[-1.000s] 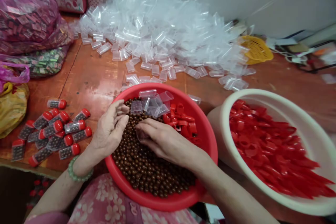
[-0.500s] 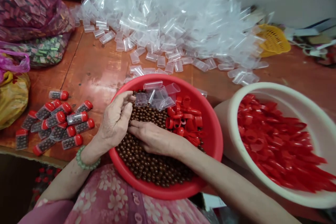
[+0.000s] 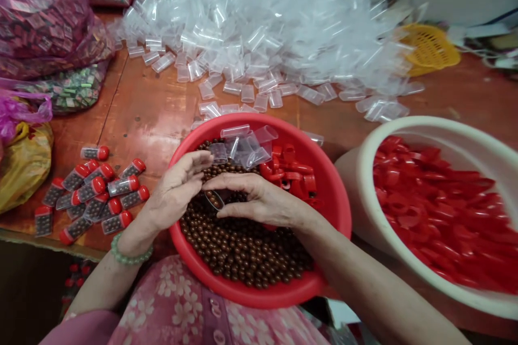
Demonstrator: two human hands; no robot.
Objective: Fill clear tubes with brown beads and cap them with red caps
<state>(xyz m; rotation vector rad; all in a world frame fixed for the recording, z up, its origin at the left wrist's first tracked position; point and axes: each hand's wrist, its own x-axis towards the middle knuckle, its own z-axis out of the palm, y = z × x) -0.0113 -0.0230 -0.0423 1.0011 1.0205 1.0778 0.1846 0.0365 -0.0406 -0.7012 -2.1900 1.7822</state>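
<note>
Filling seems to be the step in hand; the right hand (image 3: 263, 199) grips a clear tube (image 3: 214, 200) between thumb and fingers, brown balls (image 3: 251, 256) showing at its mouth, inside the red basin (image 3: 342, 205); the left hand (image 3: 172, 194) curves close by, and whether it holds anything I cannot tell; the next move calls for a steady, upturned mouth, then a red cap (image 3: 288, 154).

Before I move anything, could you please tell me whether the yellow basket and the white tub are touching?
Apart: the head view shows a strip of the tabletop between the yellow basket and the white tub.
</note>
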